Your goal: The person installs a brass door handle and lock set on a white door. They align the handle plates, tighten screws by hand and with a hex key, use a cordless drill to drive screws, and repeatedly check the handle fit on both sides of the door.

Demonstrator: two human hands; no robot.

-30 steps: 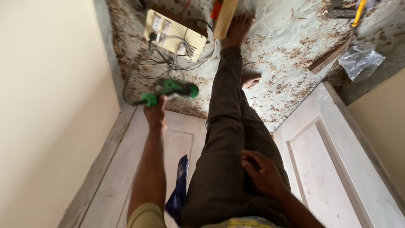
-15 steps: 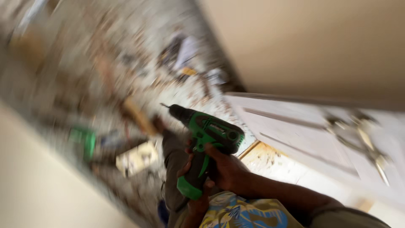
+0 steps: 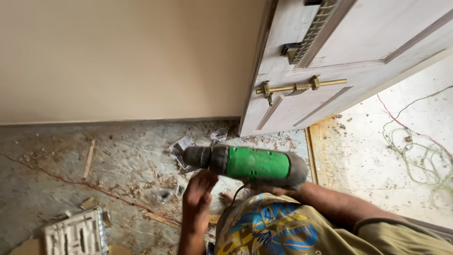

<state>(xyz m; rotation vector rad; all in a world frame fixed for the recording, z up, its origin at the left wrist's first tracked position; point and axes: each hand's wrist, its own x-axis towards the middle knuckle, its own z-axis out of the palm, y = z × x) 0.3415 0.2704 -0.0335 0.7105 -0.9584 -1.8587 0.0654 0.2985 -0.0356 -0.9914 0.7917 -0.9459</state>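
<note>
Nearest, the person's left hand (image 3: 197, 194) reaches up with loosely curled fingers to the dark chuck of a green power drill (image 3: 245, 164), touching it. The right hand, hidden beneath the drill body, appears to grip it. Beyond, a brass bolt (image 3: 298, 87) already sits on the white door (image 3: 377, 52); shavings litter the floor (image 3: 71, 156).

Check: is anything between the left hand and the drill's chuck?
Nothing visible stands between them. The left hand sits right under the dark chuck of the green power drill, fingertips at or touching it. The right hand, mostly hidden below the drill body, holds it up.
</note>
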